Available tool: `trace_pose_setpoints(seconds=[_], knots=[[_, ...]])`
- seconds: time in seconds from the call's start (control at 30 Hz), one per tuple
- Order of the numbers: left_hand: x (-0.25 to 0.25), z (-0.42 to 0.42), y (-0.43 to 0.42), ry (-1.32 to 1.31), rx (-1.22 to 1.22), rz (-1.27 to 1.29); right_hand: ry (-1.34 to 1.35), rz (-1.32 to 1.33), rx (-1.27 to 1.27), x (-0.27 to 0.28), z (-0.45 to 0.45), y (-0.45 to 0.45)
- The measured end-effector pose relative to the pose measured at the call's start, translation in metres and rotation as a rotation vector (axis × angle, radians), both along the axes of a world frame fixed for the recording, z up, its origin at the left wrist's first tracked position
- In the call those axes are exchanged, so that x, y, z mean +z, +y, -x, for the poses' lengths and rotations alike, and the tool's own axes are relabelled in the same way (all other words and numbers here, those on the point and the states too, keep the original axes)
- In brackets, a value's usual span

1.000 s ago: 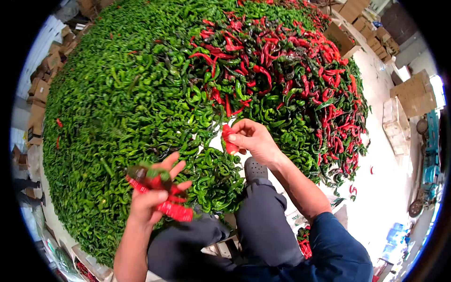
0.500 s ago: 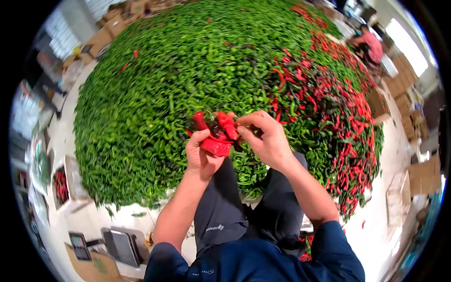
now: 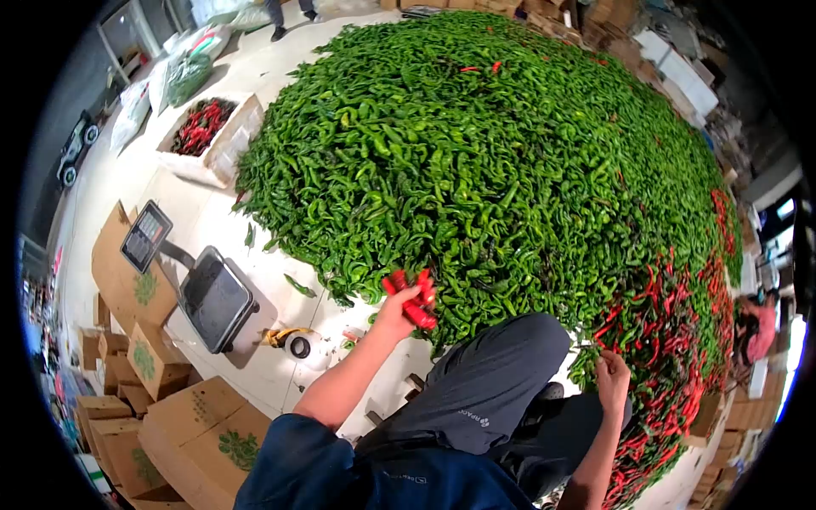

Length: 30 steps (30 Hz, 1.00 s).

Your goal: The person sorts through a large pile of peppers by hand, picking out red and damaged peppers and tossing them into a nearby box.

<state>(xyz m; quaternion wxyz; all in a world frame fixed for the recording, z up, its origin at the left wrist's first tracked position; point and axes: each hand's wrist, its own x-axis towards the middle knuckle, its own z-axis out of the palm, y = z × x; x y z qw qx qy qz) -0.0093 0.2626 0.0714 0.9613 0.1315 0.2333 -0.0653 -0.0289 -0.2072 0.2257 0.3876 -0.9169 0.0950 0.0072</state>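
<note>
My left hand [image 3: 398, 316] is closed around a bunch of several red peppers [image 3: 418, 308], held above the near edge of a large heap of green peppers [image 3: 442, 170]. My right hand [image 3: 612, 381] is apart from it, beyond my right knee. Its thumb and fingers are pinched together beside the red peppers on the right side of the heap [image 3: 659, 340]. Whatever lies between those fingertips, if anything, is too small to make out.
A platform scale [image 3: 218, 297] and cardboard boxes [image 3: 200, 429] are at the left. Behind the scale, a white foam box [image 3: 223, 161] holds red and dark peppers. A person in a red top [image 3: 759, 331] crouches at far right. Another person's legs [image 3: 289, 13] show at top.
The view has swung left, bringing the scale and boxes further in. My right hand has left the bunch and moved right and down. My left hand still holds the red peppers.
</note>
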Motion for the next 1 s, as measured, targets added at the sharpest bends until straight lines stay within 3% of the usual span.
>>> trace_pose_setpoints(seconds=[0.1,0.27,0.33,0.37,0.4,0.43,0.47,0.5,0.53,0.57,0.63,0.67,0.73,0.77,0.8,0.83,0.9,0.97,1.0], knots=[[-0.043,0.049,0.025,0.159,0.084,-0.133,0.109,0.059,0.016,-0.003,-0.001,0.009],[-0.102,0.069,0.081,0.27,0.39,-0.003,0.173,0.336,0.15,-0.012,-0.005,0.02],[-0.09,0.04,0.141,0.178,0.575,-0.138,0.172,0.41,0.208,-0.017,-0.008,0.017],[-0.09,0.024,0.193,0.012,0.52,-0.122,0.203,0.437,0.226,-0.021,-0.01,0.013],[-0.064,0.004,0.246,-0.142,0.585,-0.247,0.233,0.464,0.244,-0.023,-0.012,0.008],[-0.037,-0.02,0.317,-0.301,0.621,-0.193,0.262,0.491,0.262,-0.025,-0.015,0.004],[-0.016,-0.052,0.409,-0.182,0.755,-0.096,0.265,0.53,0.299,-0.028,-0.016,0.0],[0.07,-0.055,0.436,-0.511,0.643,-0.232,0.233,0.53,0.31,-0.032,-0.017,-0.005],[0.109,-0.063,0.469,-0.237,0.764,-0.648,0.202,0.528,0.318,-0.037,-0.017,-0.009],[0.133,-0.066,0.497,-0.104,0.754,-0.905,0.179,0.525,0.319,-0.036,-0.013,-0.006],[0.138,-0.056,0.519,0.269,0.379,-1.985,0.206,0.534,0.35,-0.039,-0.01,-0.012],[0.126,-0.051,0.514,0.288,0.24,-2.098,0.215,0.541,0.351,-0.019,-0.009,0.004],[0.084,-0.045,0.462,-0.079,0.279,-1.113,0.194,0.52,0.299,-0.009,-0.003,0.006],[0.063,-0.041,0.435,-0.094,0.302,-0.677,0.119,0.442,0.271,0.012,-0.004,0.015],[0.058,-0.038,0.391,0.107,0.294,-0.615,0.04,0.385,0.234,0.014,-0.005,0.004],[-0.025,-0.017,0.411,-0.423,-0.047,-0.89,-0.032,0.411,0.217,0.035,-0.014,0.009],[-0.066,-0.025,0.329,0.079,-0.128,-0.601,-0.081,0.349,-0.011,0.053,-0.014,-0.013],[0.021,-0.056,0.149,0.415,-0.073,-0.776,-0.09,0.255,-0.116,0.051,-0.034,-0.062],[0.039,-0.069,0.101,0.289,-0.139,-0.889,-0.058,0.285,-0.156,0.039,-0.039,-0.088]])
